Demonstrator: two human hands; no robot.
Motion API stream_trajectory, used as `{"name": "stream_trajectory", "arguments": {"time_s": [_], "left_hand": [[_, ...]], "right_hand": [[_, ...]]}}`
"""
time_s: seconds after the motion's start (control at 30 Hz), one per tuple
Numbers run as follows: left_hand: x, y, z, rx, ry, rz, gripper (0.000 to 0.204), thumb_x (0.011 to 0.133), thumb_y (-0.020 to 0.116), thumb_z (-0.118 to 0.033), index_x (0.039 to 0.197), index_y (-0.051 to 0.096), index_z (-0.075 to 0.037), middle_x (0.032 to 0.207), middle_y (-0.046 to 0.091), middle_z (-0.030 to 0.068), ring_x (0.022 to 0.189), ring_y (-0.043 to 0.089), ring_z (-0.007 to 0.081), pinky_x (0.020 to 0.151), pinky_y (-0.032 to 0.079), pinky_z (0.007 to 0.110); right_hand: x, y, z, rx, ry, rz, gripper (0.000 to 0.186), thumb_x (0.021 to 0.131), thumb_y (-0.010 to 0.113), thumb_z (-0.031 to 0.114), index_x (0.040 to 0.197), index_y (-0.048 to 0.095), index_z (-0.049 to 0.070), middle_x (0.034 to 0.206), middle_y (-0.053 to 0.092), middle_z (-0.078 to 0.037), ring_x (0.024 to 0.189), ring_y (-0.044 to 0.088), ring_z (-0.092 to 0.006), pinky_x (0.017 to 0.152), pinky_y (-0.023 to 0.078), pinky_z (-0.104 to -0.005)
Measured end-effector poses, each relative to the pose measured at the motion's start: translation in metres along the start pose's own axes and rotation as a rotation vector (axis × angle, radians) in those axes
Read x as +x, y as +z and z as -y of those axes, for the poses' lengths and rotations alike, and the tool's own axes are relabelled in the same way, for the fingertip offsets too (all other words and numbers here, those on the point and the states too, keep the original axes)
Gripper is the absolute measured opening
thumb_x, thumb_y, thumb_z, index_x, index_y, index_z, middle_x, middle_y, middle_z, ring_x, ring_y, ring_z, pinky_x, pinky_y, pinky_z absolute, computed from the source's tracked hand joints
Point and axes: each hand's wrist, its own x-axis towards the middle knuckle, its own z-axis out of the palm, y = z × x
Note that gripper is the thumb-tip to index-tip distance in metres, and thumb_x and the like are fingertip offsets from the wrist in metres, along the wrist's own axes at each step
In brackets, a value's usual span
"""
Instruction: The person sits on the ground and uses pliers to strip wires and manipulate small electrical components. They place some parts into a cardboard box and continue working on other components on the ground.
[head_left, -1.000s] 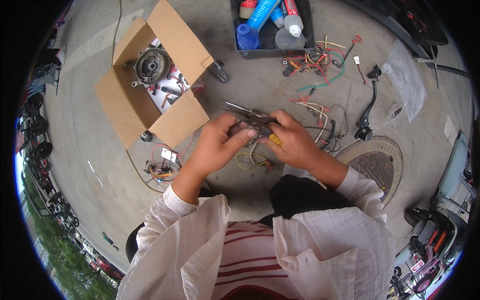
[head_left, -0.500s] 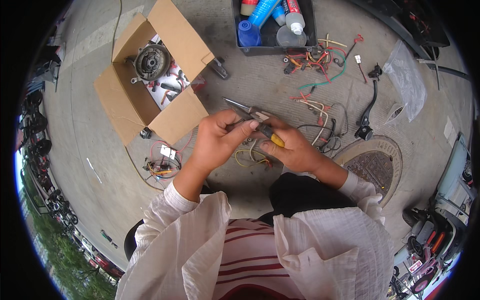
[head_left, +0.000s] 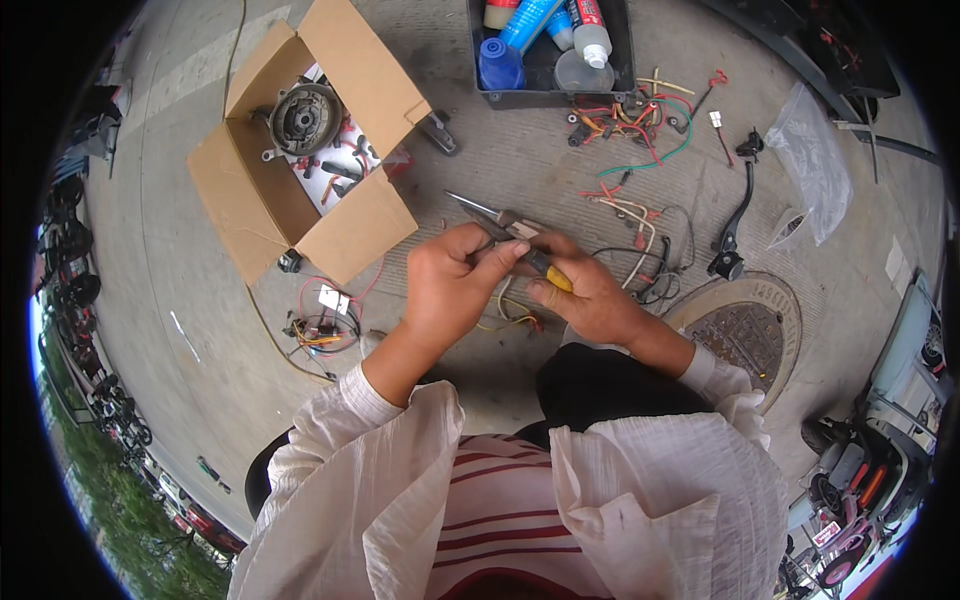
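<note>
My left hand (head_left: 447, 285) is closed, thumb and index finger pinching a dark, thin piece whose kind I cannot make out. My right hand (head_left: 595, 300) wraps round a tool with a yellow-and-black handle (head_left: 557, 278), its front end running toward my left fingertips. Also between the hands, slanting up to the left, lies a screwdriver-like tool with a slim pointed metal shaft (head_left: 468, 202) and a brownish handle, partly covered by my right fingers. Both hands meet above the concrete floor. Just below them a yellow wire (head_left: 518, 322) lies on the ground.
An open cardboard box (head_left: 255, 190) at left holds a round metal drum part (head_left: 304, 118) and small pieces. A black bin (head_left: 550, 100) with bottles stands at the far side. Wire bundles (head_left: 640, 120), a brake lever (head_left: 740, 215), a plastic bag (head_left: 812, 165) and a manhole cover (head_left: 745, 340) are at right.
My left hand has shifted slightly to the right, nearer my right hand. Both hands keep their grip, and the tools stay at nearly the same slant.
</note>
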Motion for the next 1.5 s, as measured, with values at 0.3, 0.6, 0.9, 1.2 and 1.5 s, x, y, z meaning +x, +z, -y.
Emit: {"name": "stream_trajectory", "arguments": {"time_s": [0.3,0.6,0.9,1.2,1.5], "left_hand": [[0.005,-0.007,-0.002,-0.298,-0.001,0.226,0.019,0.094,0.060,-0.017,0.087,0.061,0.001,0.068,0.057,0.0002,0.060,0.049,0.0080,0.057,0.043,0.026],[0.004,-0.007,0.011,-0.544,-0.112,0.255,0.022,0.100,0.050,-0.021,0.091,0.062,-0.004,0.068,0.048,-0.0058,0.061,0.038,0.0027,0.055,0.032,0.020],[0.011,-0.019,0.006,-0.609,-0.110,0.143,0.023,0.102,0.045,-0.021,0.097,0.058,-0.002,0.064,0.035,-0.0064,0.058,0.029,0.0039,0.052,0.027,0.020],[0.015,-0.019,0.013,-0.585,-0.054,0.104,0.021,0.102,0.046,-0.020,0.096,0.059,-0.004,0.066,0.039,-0.0071,0.058,0.031,0.0027,0.052,0.027,0.019],[0.016,-0.019,0.016,-0.455,-0.020,0.119,0.022,0.103,0.043,-0.019,0.098,0.056,-0.002,0.068,0.038,-0.0045,0.059,0.032,0.0056,0.054,0.029,0.021]], "right_hand": [[-0.008,0.000,-0.010,0.448,0.316,0.187,0.039,0.099,0.053,0.034,0.128,0.055,0.008,0.068,0.047,0.008,0.062,0.046,-0.0013,0.054,0.039,-0.0192],[0.000,-0.002,0.000,-0.218,-0.160,-0.010,0.039,0.096,0.055,0.025,0.126,0.055,0.000,0.112,0.050,-0.013,0.102,0.053,-0.0229,0.091,0.042,-0.0342],[-0.001,-0.011,0.015,-0.108,0.045,0.076,0.032,0.094,0.059,0.023,0.109,0.059,-0.006,0.117,0.049,-0.018,0.098,0.058,-0.0308,0.084,0.048,-0.0383],[-0.002,-0.011,0.013,-0.215,0.035,0.063,0.036,0.092,0.060,0.024,0.102,0.056,-0.010,0.111,0.051,-0.022,0.090,0.059,-0.0355,0.077,0.048,-0.0404],[-0.001,-0.013,0.014,-0.294,0.063,0.090,0.037,0.092,0.059,0.022,0.113,0.054,-0.007,0.112,0.052,-0.019,0.100,0.057,-0.0357,0.086,0.046,-0.0374]]}}
